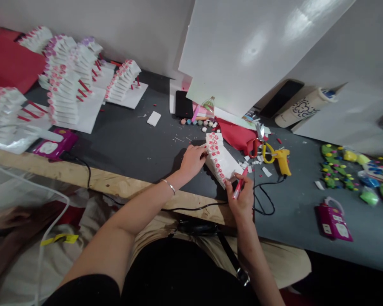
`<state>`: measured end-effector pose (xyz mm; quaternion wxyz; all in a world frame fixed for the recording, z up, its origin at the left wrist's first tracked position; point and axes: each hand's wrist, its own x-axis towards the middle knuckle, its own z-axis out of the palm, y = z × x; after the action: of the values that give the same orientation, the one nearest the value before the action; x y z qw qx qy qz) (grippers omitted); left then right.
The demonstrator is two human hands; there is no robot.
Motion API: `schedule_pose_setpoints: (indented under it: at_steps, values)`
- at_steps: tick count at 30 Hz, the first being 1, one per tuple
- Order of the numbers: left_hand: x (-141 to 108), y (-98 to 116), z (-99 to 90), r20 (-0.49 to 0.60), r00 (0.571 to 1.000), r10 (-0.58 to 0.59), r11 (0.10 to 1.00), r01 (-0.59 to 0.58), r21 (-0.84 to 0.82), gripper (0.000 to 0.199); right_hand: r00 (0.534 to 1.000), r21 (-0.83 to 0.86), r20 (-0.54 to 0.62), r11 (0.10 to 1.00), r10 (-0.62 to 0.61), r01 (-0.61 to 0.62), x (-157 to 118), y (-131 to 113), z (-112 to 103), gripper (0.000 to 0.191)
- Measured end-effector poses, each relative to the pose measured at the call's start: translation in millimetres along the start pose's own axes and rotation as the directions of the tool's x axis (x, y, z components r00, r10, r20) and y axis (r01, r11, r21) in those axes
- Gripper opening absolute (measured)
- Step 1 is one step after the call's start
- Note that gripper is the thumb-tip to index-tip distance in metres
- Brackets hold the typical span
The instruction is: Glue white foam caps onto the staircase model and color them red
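In front of me on the dark table lies a white paper model, a curved row of small white pieces with pink-red marks along its edge. My left hand has its fingers closed at the model's left edge. My right hand grips a pink-red marker, and its fingertips also meet the model's lower corner. The marker's tip points up and away from me. Small white scraps are scattered just right of the model.
Several similar models stand at the left. Scissors, a yellow glue gun with its cord, and red sheet material lie at the right. Purple power sockets sit farther right. A white board rises behind. Another person's hand is at far left.
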<state>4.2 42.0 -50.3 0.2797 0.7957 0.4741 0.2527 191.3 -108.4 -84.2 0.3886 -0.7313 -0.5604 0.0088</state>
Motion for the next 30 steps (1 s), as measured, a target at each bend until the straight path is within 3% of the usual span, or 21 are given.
schedule_pose_setpoints:
  at_steps: [10, 20, 30]
  values:
    - [-3.5, -0.9, -0.2, -0.01, 1.0, -0.013, 0.999, 0.012, -0.037, 0.014, 1.0, -0.014, -0.003, 1.0, 0.012, -0.012, -0.1, 0.4, 0.5, 0.049]
    - [-2.7, 3.3, -5.7, 0.089, 0.996, 0.026, 1.0, -0.025, -0.006, 0.015, 1.0, -0.012, -0.018, 1.0, -0.009, 0.009, 0.8, -1.9, 0.7, 0.048]
    - [-2.6, 4.2, -1.8, 0.065, 0.998, 0.014, 1.0, -0.015, 0.013, 0.013, 1.0, -0.022, -0.003, 1.0, 0.006, -0.006, 0.5, -2.1, 1.0, 0.049]
